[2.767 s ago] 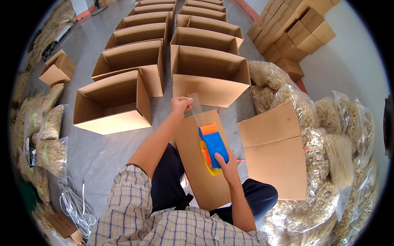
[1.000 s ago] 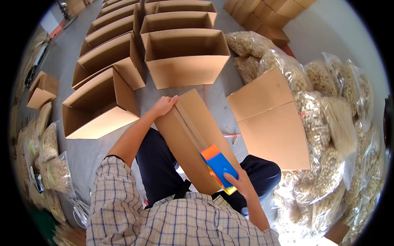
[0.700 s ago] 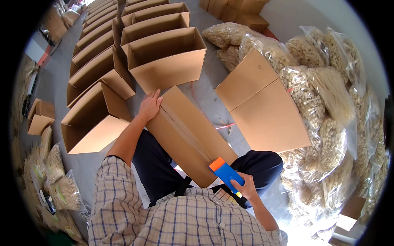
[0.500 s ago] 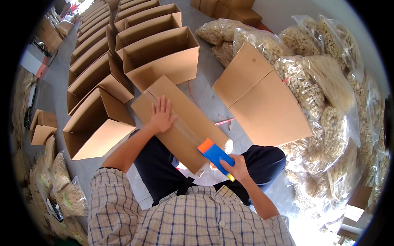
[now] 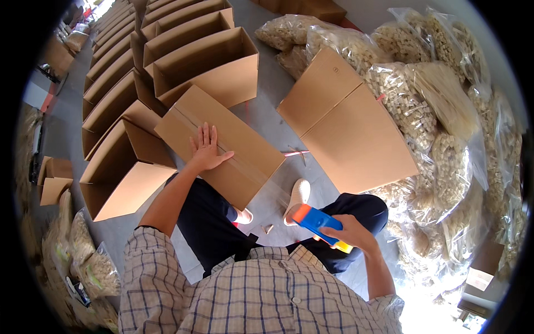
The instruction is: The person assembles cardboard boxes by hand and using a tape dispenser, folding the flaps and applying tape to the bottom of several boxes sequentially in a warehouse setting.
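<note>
Left hand [image 5: 207, 150] lies flat, fingers spread, on the closed cardboard box [image 5: 222, 142]; nearer the person than that box, right hand [image 5: 347, 234] grips a blue tape dispenser [image 5: 317, 221].

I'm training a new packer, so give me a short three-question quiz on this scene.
1. True or false: the left hand lies flat on the closed box.
2. What does the right hand hold?
A. scissors
B. a blue and orange tape gun
C. a marker
3. Fill in: the clear bags lie on the person's ____ side.

Key: 1 true; 2 B; 3 right.
</note>
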Motion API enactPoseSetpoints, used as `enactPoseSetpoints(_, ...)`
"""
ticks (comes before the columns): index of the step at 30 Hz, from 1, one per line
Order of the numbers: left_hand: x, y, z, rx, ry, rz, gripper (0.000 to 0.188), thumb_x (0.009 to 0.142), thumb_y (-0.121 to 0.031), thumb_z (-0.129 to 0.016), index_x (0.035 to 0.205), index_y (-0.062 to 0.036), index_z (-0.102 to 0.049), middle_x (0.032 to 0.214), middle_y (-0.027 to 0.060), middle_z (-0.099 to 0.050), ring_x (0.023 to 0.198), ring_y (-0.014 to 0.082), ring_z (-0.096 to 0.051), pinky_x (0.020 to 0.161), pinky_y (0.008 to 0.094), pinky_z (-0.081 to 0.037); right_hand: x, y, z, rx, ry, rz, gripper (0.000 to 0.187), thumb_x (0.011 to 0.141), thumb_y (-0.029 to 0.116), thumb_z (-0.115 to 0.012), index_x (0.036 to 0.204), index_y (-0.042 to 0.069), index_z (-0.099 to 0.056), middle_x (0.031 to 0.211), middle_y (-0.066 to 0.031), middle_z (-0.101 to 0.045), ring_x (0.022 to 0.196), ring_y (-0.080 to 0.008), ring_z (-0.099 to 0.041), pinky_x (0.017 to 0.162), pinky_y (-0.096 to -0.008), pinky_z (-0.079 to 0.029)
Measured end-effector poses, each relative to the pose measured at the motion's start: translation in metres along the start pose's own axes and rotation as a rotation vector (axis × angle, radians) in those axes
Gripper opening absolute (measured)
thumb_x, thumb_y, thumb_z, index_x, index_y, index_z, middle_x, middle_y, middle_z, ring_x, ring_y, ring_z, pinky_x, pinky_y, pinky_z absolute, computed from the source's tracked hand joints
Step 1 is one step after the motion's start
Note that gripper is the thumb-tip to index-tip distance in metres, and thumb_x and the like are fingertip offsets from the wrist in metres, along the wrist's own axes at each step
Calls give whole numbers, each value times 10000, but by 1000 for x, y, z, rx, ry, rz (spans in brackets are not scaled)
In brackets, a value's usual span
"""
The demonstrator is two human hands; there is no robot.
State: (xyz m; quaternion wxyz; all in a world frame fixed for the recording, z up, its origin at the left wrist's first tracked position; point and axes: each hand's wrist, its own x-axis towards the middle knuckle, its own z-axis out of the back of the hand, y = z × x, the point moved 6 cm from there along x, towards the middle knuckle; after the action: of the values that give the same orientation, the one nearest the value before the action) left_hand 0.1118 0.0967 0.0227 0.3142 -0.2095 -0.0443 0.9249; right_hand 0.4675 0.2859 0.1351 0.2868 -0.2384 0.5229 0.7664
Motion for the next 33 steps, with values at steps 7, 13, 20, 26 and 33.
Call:
enactPoseSetpoints(7, 5, -6, 1, 4, 8, -25, 1112, 640, -685, -516, 1362, -59, 54, 1414, 161, 132, 1298, 327, 151, 973, 589, 51, 68, -58, -6, -497, 103, -237, 631, 660, 561, -602, 807, -52, -623, 729, -175, -623, 664, -275, -614, 606, -329, -473)
enactPoseSetpoints(13, 10, -6, 2, 16, 15, -30, 1125, 632, -697, -511, 1361, -58, 59, 1413, 163, 134, 1297, 332, 150, 968, 595, 51, 207, -58, -88, -383, -41, 125, 601, 633, 584, -559, 712, -6, -636, 693, -200, -608, 652, -329, -605, 603, -369, -480)
enactPoseSetpoints(20, 9, 5, 1, 29, -19, -25, 1123, 628, -714, -496, 1364, -64, 47, 1414, 169, 126, 1299, 342, 131, 969, 595, 43, 223, -53, -150, -189, -313, -23, 576, 675, 523, -578, 646, -51, -614, 631, -202, -599, 637, -319, -616, 572, -390, -484)
enactPoseSetpoints(26, 15, -5, 4, 13, -45, -44, 1127, 615, -718, -503, 1366, -59, 19, 1413, 175, 121, 1301, 339, 122, 978, 582, 45, 191, -132, -108, 292, -356, -345, 505, 752, 433, -572, 828, -64, -613, 804, -149, -631, 700, -244, -623, 622, -316, -506)
enactPoseSetpoints(33, -21, -36, 9, 141, -387, -276, 749, 779, -445, -502, 1334, -49, -194, 1403, 180, -103, 1297, 348, -72, 996, 567, -66, 76, -25, -50, 1721, 174, 292, 389, 791, 392, -480, 903, 22, -526, 646, -72, -540, 527, -184, -505, 532, -293, -448)
